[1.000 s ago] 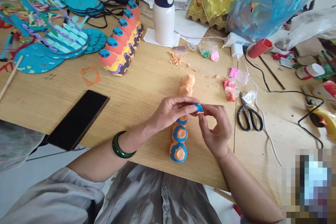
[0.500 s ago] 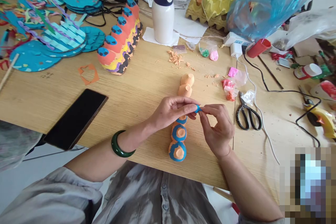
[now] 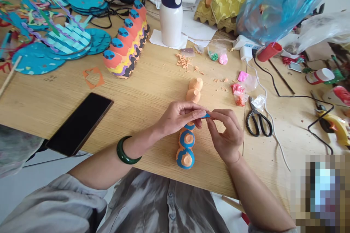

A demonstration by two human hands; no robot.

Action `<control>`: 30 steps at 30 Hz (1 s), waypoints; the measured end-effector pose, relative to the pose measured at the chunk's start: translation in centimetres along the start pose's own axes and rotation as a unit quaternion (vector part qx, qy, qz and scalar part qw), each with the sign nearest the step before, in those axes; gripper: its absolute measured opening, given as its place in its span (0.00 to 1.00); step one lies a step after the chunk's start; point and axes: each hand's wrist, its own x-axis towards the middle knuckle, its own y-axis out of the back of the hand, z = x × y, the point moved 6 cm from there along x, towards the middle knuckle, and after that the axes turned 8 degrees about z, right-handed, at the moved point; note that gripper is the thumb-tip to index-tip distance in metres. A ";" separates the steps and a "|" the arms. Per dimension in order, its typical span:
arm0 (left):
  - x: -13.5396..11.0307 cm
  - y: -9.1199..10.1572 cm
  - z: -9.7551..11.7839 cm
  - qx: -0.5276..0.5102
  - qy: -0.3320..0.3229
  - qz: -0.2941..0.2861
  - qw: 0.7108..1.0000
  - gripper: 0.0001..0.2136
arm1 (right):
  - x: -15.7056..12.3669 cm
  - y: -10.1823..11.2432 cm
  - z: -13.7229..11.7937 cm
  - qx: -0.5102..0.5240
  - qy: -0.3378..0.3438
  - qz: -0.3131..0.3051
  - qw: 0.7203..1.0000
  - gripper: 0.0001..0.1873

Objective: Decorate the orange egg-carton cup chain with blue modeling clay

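A small piece of blue clay (image 3: 206, 115) is pinched between the fingertips of my left hand (image 3: 182, 115) and my right hand (image 3: 226, 131). Both hands hover over an orange egg-carton strip (image 3: 188, 139) lying lengthwise on the table. The nearer bumps of the strip carry blue rings around orange tips, while its two far bumps are plain orange. My left hand hides the strip's middle. A green bangle circles my left wrist.
A phone (image 3: 80, 123) lies at left, black-handled pliers (image 3: 258, 118) at right. Beyond stand a painted carton caterpillar (image 3: 127, 40) and a white bottle (image 3: 171, 14). Orange scraps (image 3: 183, 61), pink clay in wrappers (image 3: 238, 89) and a white cable (image 3: 266, 105) lie around.
The blue clay between my fingertips looks more drawn out and flatter than before. My hands stay in nearly the same place over the strip.
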 end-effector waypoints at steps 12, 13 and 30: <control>0.0 -0.3 -0.3 0.009 0.002 -0.016 1.000 0.16 | 0.1 0.1 -0.3 -0.004 0.007 -0.002 1.000 0.11; 0.0 -0.3 -0.3 0.014 0.000 -0.015 1.000 0.17 | 0.1 0.1 -0.3 0.000 -0.004 0.000 1.000 0.10; 1.6 3.1 0.4 -0.178 0.018 0.192 0.965 0.11 | -3.0 -2.8 5.7 0.260 -0.460 -0.015 0.849 0.08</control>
